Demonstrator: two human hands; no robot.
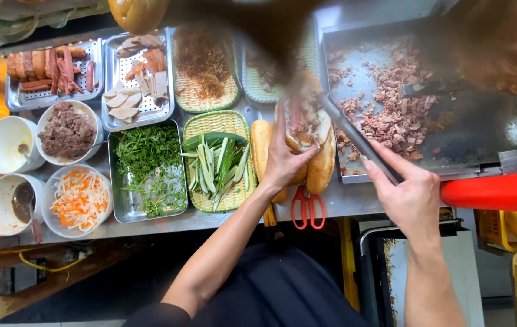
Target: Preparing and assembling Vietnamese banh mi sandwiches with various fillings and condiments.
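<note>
1. Forearms come up from the bottom edge, so those are closest. Right hand is curled tight around metal tongs, whose tips reach up toward the bread.
2. Left hand is wrapped around a split bread roll, fingers cupped under it. It's held above the bench, just left of the griddle. Filling inside looks like meat, but it's blurry.
3. Chopped meat is spread over the griddle, with a spatula lying in it.
4. Second bread roll lies on the bench just left of the held one, and red-handled scissors sit right below.
5. Left of that: green basket of cucumber strips, steel tray of herbs, bowl of shredded carrot pickle, bowl of minced meat.
6. Far row: tray of sausages, tray of sliced cold cuts, basket of brown shredded stuff.
7. Red bottle pokes in from the right edge, near the right hand.
</note>
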